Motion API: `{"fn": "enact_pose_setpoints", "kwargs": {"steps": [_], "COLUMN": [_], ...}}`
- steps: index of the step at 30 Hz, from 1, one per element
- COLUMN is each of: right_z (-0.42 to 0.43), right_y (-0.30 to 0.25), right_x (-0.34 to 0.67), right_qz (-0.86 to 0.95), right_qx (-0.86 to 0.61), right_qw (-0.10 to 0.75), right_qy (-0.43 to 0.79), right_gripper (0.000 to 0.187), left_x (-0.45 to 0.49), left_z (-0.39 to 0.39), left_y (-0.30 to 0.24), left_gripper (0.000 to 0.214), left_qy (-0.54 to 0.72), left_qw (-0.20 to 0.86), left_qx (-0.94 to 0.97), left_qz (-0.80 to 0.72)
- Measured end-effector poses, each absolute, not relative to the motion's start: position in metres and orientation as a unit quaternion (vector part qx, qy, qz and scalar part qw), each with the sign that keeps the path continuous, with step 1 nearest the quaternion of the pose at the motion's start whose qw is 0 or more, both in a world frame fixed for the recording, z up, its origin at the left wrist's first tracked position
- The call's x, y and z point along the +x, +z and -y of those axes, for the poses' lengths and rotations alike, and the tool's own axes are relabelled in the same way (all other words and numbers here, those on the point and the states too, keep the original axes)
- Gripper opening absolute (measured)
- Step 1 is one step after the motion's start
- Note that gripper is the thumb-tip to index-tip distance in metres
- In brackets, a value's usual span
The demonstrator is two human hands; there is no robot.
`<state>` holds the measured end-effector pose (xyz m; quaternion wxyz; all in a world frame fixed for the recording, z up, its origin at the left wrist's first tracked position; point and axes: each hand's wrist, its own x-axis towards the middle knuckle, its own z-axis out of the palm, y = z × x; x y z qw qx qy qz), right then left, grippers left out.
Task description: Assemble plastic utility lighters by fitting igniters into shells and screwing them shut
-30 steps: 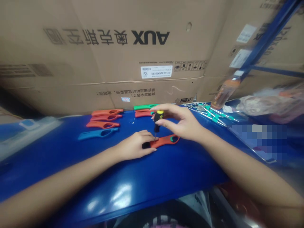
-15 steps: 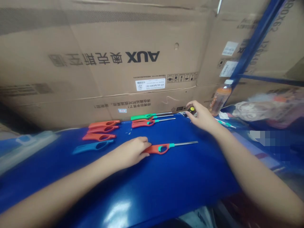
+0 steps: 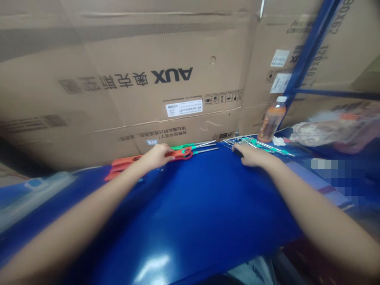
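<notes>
My left hand (image 3: 158,156) has its fingers closed around the handle of a red long-necked lighter (image 3: 184,153) at the row of lighters by the carton. Beside it lies a green lighter (image 3: 177,147), partly covered by the hand, and metal tubes point right. Red lighter bodies without tubes (image 3: 117,168) lie left of my hand, partly behind my forearm. My right hand (image 3: 251,155) is closed on a small dark tool (image 3: 237,152) whose kind I cannot make out. Just past that hand lie several metal tubes with teal parts (image 3: 277,149).
A large carton (image 3: 124,103) stands along the back of the blue table (image 3: 192,213). An orange drink bottle (image 3: 271,122) stands at the back right, near plastic bags (image 3: 314,134) and a blue metal post (image 3: 308,51). Clear plastic (image 3: 44,194) lies at the left.
My left hand has carried the red lighter from mid-table back to the row. My right hand has lowered slightly, and the yellow end of its dark tool no longer shows.
</notes>
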<state>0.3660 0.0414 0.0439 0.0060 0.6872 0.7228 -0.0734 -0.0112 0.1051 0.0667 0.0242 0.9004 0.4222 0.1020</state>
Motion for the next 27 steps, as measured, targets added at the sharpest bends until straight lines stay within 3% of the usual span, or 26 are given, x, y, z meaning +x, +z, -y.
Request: {"fn": "enact_pose_setpoints", "kwargs": {"steps": [13, 22, 27], "right_z": [-0.042, -0.042, -0.043], "right_y": [0.037, 0.035, 0.033], "right_x": [0.363, 0.362, 0.356], "right_qz": [-0.739, -0.749, -0.760], "right_qx": [0.672, 0.662, 0.649], "right_qw": [0.022, 0.026, 0.007], "right_qy": [-0.043, -0.019, 0.013], "right_gripper": [0.056, 0.050, 0.046], "left_x": [0.000, -0.008, -0.056], "left_z": [-0.120, -0.087, -0.055], "left_y": [0.050, 0.070, 0.087], "left_gripper": [0.026, 0.028, 0.031], "left_qy": [0.127, 0.170, 0.102], "left_qw": [0.008, -0.021, 0.010], "left_qx": [0.894, 0.881, 0.873], "left_qz": [-0.429, -0.442, -0.476]}}
